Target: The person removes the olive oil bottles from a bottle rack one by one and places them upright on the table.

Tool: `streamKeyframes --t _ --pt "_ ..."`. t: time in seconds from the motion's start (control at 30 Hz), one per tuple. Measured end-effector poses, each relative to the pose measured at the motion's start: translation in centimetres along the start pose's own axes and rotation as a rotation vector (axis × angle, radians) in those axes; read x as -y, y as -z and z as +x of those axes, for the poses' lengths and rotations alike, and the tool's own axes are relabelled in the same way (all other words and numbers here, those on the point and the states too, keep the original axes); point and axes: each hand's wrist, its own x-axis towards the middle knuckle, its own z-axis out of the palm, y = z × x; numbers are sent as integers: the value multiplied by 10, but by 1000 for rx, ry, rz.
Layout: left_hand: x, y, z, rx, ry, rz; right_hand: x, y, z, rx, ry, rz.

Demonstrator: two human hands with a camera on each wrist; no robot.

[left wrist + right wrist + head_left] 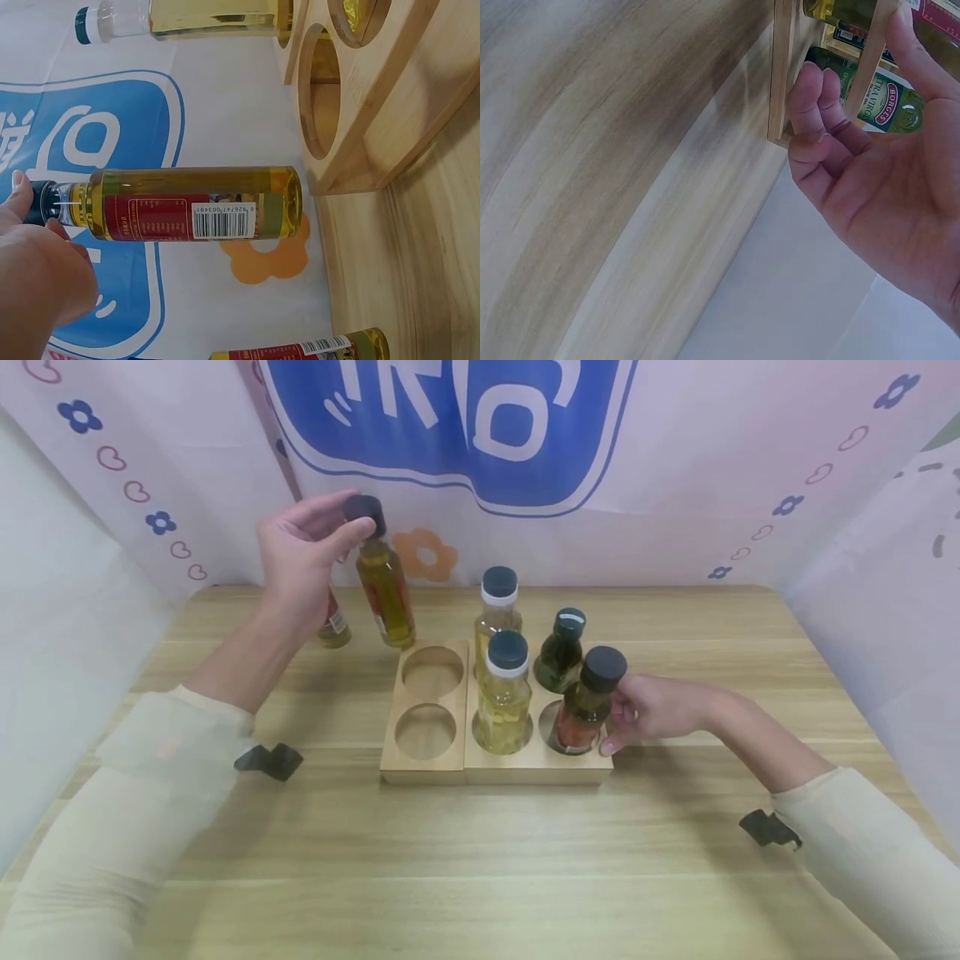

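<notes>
My left hand pinches the black cap of an oil bottle with a red label, held upright just behind the rack's left end. In the left wrist view, a barcode shows on that oil bottle. My right hand grips the right edge of the wooden bottle rack. In the right wrist view, the right hand has its thumb at the upper board and curled fingers below. Beside it, a dark-capped bottle with a red label stands in the front right hole.
Two pale oil bottles fill the middle holes, and a dark green bottle stands at the back right. Another red-labelled bottle is partly hidden behind the left hand. A printed cloth hangs along the table's back edge.
</notes>
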Motion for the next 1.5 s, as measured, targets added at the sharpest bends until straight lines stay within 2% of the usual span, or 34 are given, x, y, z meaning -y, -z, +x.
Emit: streamKeyframes --t 0.2,0.67,0.93,1.33,1.5 --pt "0 2 5 -9 13 3 0 0 0 -2 -5 1" --pt "7 1 19 -59 53 -74 1 0 2 7 -12 5" --pt "11 3 25 -102 137 -13 0 0 2 10 1 17" --pt "22 8 30 -114 135 50 2 1 1 6 4 7" --pt "25 7 32 -139 176 93 3 1 1 5 2 6"
